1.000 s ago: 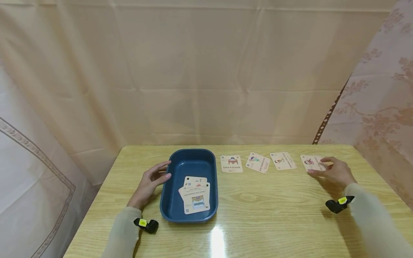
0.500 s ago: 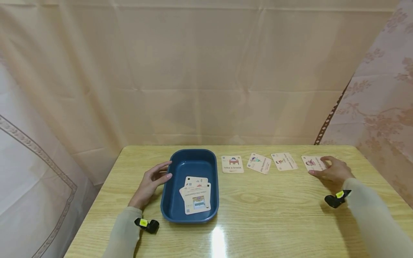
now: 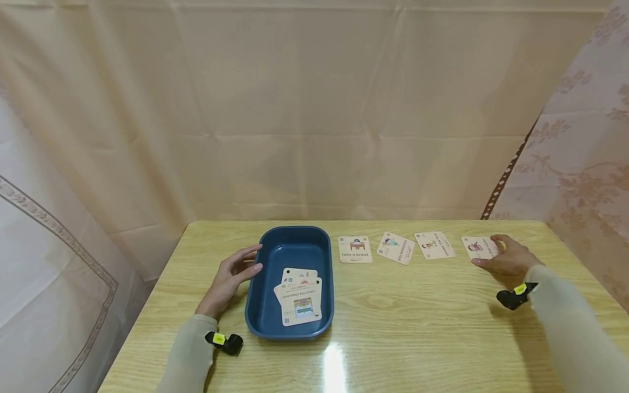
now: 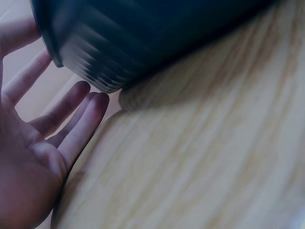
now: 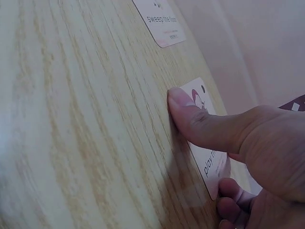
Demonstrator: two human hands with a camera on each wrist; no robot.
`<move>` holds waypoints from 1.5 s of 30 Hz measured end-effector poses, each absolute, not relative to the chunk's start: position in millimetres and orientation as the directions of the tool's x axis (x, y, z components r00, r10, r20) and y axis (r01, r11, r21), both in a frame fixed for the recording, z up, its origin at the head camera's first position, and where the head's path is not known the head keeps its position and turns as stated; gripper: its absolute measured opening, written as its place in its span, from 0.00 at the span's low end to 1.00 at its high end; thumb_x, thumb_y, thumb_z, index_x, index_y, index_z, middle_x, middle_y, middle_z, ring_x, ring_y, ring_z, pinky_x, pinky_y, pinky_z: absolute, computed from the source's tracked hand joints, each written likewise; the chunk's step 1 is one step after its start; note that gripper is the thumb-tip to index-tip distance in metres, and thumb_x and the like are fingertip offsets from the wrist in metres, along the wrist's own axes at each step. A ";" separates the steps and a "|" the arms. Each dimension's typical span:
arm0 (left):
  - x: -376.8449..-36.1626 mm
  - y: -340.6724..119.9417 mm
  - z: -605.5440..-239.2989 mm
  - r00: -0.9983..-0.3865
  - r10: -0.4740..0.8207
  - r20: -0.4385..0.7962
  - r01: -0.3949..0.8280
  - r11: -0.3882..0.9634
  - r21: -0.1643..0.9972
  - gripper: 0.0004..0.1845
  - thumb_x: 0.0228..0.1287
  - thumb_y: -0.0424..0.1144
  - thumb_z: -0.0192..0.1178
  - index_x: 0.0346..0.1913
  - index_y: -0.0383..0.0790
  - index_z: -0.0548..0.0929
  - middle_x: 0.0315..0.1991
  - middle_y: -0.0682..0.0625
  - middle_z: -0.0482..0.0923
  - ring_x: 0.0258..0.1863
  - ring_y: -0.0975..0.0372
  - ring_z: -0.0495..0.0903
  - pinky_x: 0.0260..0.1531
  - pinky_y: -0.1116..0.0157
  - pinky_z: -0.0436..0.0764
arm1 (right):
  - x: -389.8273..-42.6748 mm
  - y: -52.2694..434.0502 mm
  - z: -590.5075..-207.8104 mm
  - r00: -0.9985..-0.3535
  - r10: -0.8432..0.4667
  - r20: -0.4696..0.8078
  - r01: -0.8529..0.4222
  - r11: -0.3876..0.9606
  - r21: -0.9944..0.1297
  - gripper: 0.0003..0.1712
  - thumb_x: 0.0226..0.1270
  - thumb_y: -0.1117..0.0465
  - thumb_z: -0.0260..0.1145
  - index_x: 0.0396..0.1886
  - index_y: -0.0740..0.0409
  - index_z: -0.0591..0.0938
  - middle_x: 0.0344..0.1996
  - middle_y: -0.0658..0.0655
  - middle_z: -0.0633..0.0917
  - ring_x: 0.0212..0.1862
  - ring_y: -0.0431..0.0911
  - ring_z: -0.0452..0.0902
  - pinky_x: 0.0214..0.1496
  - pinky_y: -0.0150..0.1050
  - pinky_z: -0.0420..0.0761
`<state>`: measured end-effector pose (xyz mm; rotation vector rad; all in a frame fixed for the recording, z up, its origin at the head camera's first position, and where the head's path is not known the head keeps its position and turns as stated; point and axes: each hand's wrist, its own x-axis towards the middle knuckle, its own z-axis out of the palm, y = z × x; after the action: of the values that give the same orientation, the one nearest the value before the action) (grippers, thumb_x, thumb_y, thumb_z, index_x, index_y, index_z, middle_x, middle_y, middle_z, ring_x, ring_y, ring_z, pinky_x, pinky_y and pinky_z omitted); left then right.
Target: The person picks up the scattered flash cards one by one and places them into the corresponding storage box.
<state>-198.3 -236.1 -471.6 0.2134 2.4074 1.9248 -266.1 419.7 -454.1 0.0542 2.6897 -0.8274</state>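
Note:
My right hand (image 3: pixel 511 258) holds a picture card (image 3: pixel 479 247) by its edges at the right end of a row. In the right wrist view the thumb (image 5: pixel 190 112) lies along the card's near edge, and the words "play t…" (image 5: pixel 209 164) show below it. The fingers are at the card's other side, partly hidden. My left hand (image 3: pixel 228 279) rests at the left rim of a blue tray (image 3: pixel 251 305), thumb and fingers spread. The left wrist view has its loosely stretched fingers (image 4: pixel 76 129) beside the tray wall (image 4: pixel 95 57). Several cards (image 3: pixel 301 302) lie overlapped inside the tray.
Left of the held card, three more lie face up in the row: a "sweep the floor" card (image 3: pixel 434 245), a tilted card (image 3: pixel 396 248) and a "take a break" card (image 3: pixel 355 249). The wooden table (image 3: pixel 403 327) ends at a beige curtain (image 3: pixel 344 136).
The right hand has hardly moved and stays at the same card. The left hand stays at the tray rim. The whole head view has shifted very slightly.

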 end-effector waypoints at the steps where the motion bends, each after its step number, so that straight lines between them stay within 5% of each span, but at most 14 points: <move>1: -198.5 -236.1 -471.3 -0.989 0.140 0.047 0.076 0.214 0.974 0.27 0.72 0.40 0.63 0.72 0.41 0.73 0.68 0.39 0.71 0.62 0.46 0.72 0.55 0.64 0.77 | -267.1 420.5 -454.1 -0.946 -0.062 -0.320 0.132 0.825 -0.550 0.65 0.61 0.38 0.73 0.73 0.80 0.48 0.63 0.91 0.57 0.60 0.80 0.59 0.59 0.73 0.64; 11: -199.3 -236.4 -471.0 -0.988 0.142 0.055 0.084 0.205 0.975 0.27 0.72 0.39 0.63 0.72 0.40 0.73 0.68 0.39 0.71 0.62 0.46 0.73 0.54 0.64 0.78 | -289.3 439.9 -476.8 -0.950 -0.043 -0.309 0.130 0.845 -0.519 0.71 0.54 0.32 0.75 0.71 0.81 0.49 0.61 0.88 0.61 0.58 0.76 0.64 0.56 0.69 0.68; 19: -200.1 -235.6 -471.6 -0.989 0.139 0.054 0.081 0.201 0.976 0.27 0.72 0.39 0.63 0.72 0.40 0.73 0.67 0.39 0.71 0.61 0.46 0.73 0.54 0.65 0.79 | -276.2 426.3 -453.9 -0.926 -0.056 -0.372 0.164 0.830 -0.533 0.67 0.57 0.35 0.75 0.71 0.78 0.48 0.60 0.89 0.58 0.55 0.75 0.62 0.56 0.69 0.67; 36: -199.3 -235.0 -473.0 -0.990 0.133 0.038 0.064 0.196 0.979 0.28 0.71 0.39 0.64 0.71 0.41 0.74 0.67 0.39 0.71 0.61 0.46 0.73 0.54 0.64 0.79 | -276.6 425.7 -455.4 -0.920 -0.060 -0.388 0.183 0.809 -0.558 0.69 0.57 0.38 0.77 0.70 0.82 0.46 0.54 0.83 0.67 0.47 0.64 0.69 0.46 0.51 0.74; 45: -199.6 -236.0 -474.7 -0.989 0.133 0.068 0.093 0.187 0.978 0.27 0.71 0.37 0.64 0.71 0.39 0.74 0.65 0.37 0.73 0.59 0.48 0.74 0.53 0.65 0.80 | -275.7 422.6 -455.7 -0.916 -0.022 -0.401 0.232 0.787 -0.572 0.74 0.54 0.35 0.77 0.71 0.83 0.43 0.58 0.86 0.60 0.52 0.69 0.63 0.58 0.68 0.66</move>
<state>-199.6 -236.0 -474.7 0.2278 2.3954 1.9698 -275.7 422.6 -455.7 0.1587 2.5875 -0.8996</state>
